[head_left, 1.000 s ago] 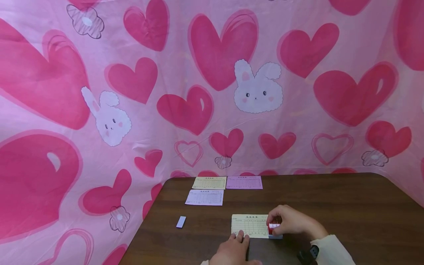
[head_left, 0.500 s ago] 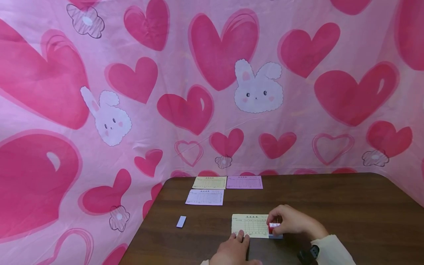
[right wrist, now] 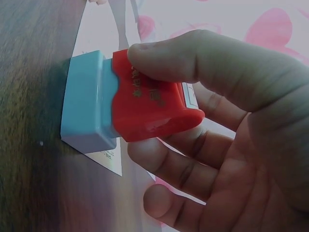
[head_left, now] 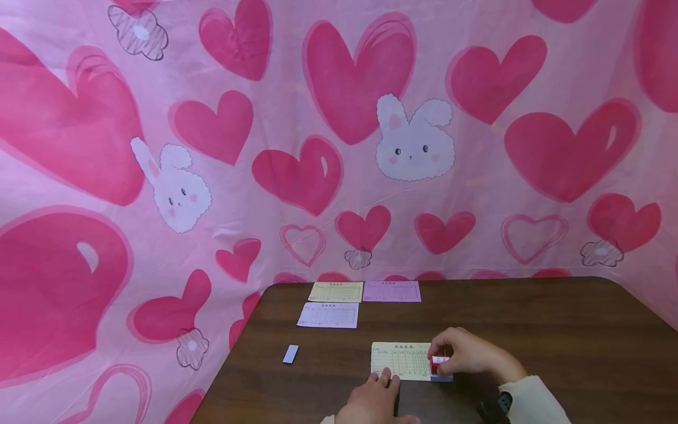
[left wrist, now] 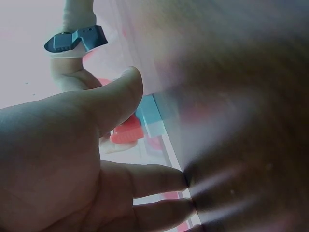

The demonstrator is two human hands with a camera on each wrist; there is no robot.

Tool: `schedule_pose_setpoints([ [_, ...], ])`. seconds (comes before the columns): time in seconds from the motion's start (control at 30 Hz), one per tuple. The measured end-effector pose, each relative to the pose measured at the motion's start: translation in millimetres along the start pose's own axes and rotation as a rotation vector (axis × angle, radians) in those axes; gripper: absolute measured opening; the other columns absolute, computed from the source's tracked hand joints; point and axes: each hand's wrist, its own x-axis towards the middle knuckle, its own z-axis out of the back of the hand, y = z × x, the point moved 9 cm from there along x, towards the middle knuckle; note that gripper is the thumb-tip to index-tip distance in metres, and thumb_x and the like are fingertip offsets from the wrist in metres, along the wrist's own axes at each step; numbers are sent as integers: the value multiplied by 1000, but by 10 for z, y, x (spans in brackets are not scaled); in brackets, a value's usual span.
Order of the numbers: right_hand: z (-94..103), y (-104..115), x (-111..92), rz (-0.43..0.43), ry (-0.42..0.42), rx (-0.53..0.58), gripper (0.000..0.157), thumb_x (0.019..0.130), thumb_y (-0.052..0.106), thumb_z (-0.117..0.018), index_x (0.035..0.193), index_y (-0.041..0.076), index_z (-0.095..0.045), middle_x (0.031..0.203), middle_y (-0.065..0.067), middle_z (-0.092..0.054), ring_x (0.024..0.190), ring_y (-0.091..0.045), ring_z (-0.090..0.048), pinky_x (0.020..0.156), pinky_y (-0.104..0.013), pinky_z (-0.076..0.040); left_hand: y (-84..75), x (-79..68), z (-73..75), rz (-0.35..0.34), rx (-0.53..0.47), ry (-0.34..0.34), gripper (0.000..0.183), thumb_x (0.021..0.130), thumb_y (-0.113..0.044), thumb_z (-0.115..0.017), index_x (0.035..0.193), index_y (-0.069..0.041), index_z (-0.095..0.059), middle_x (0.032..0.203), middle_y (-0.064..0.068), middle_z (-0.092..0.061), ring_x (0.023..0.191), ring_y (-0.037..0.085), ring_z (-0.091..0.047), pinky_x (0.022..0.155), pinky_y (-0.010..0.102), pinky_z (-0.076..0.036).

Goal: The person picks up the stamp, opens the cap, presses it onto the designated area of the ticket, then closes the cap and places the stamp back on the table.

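A self-inking stamp with a red handle [right wrist: 149, 106] and a pale blue base [right wrist: 84, 104] is held in my right hand [head_left: 468, 355], the thumb against one side of the handle and fingers on the other. Its base stands on the right end of a pale yellow printed form [head_left: 399, 360]. My left hand [head_left: 369, 400] rests with extended fingertips on the form's near edge. In the left wrist view the stamp's red handle [left wrist: 127, 130] shows beyond my left thumb. The stamp's underside is hidden against the paper.
Farther back on the dark wooden table [head_left: 503, 318] lie a yellow form [head_left: 336, 292], a pink form [head_left: 392, 291] and a lilac form [head_left: 328, 315]. A small white rectangular piece [head_left: 290, 354] lies at left. A heart-patterned pink curtain [head_left: 477, 235] hangs behind the table.
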Motion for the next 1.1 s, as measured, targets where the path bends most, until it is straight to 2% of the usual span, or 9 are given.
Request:
schedule_pose_setpoints([
  [0.2, 4, 0, -11, -7, 3, 26, 18, 83, 11, -86, 100, 10, -80, 90, 7, -71, 80, -12, -58, 73, -28, -52, 0, -13, 11, -10, -1, 2, 74, 90, -70, -68, 150, -27, -61, 155, -10, -55, 139, 20, -56, 101, 46, -56],
  [0.5, 37, -88, -5, 44, -7, 51, 22, 85, 20, -89, 103, 8, -83, 93, 5, -73, 80, -16, -58, 72, -32, -54, -6, -19, 33, -9, 8, -7, 74, 89, -71, -69, 149, -27, -62, 153, -10, -56, 138, 18, -57, 99, 46, -57],
  [0.53, 30, -136, 4, 68, -7, 33, 22, 86, 20, -88, 104, 8, -83, 94, 4, -73, 80, -15, -58, 71, -33, -54, -8, -18, 34, -7, 6, -8, 75, 89, -71, -69, 149, -26, -62, 153, -10, -56, 138, 19, -57, 99, 46, -57],
  [0.6, 26, -214, 16, 45, -18, 32, 22, 85, 21, -90, 103, 9, -84, 94, 3, -73, 81, -17, -57, 73, -34, -52, -10, -17, 34, -3, 5, -10, 75, 89, -71, -69, 148, -25, -62, 154, -9, -56, 138, 19, -56, 99, 46, -57],
  [0.73, 6, -367, 36, 39, -28, -57, 24, 86, 28, -89, 103, 13, -84, 96, 4, -73, 82, -15, -57, 74, -35, -53, -18, -26, 45, -7, -3, -19, 75, 90, -71, -68, 148, -24, -62, 153, -8, -57, 138, 18, -56, 99, 45, -57],
  [0.77, 17, -323, 23, 1, -36, -49, 24, 84, 29, -91, 101, 14, -83, 95, 4, -73, 82, -16, -58, 76, -36, -54, -21, -29, 52, -10, -6, -22, 75, 90, -71, -68, 148, -24, -62, 153, -8, -57, 138, 18, -56, 99, 45, -57],
  [0.97, 44, -34, -36, -100, -62, -41, 20, 82, 20, -92, 97, 11, -82, 93, 3, -71, 85, -22, -56, 82, -46, -53, -31, -41, 91, -23, -21, -43, 76, 90, -72, -68, 146, -21, -64, 151, -5, -59, 136, 20, -57, 99, 45, -57],
  [1.03, 17, -152, -6, -78, -61, -62, 18, 83, 23, -91, 97, 13, -83, 92, 6, -71, 83, -19, -57, 80, -42, -53, -32, -46, 94, -30, -17, -51, 76, 90, -72, -68, 146, -21, -64, 150, -5, -60, 136, 19, -57, 99, 44, -57],
  [1.1, -23, -361, 46, -29, -62, -86, 19, 84, 29, -90, 97, 17, -83, 91, 9, -72, 81, -13, -58, 77, -36, -54, -32, -50, 91, -34, -18, -51, 76, 90, -72, -67, 146, -20, -65, 149, -5, -60, 135, 18, -57, 99, 44, -57],
])
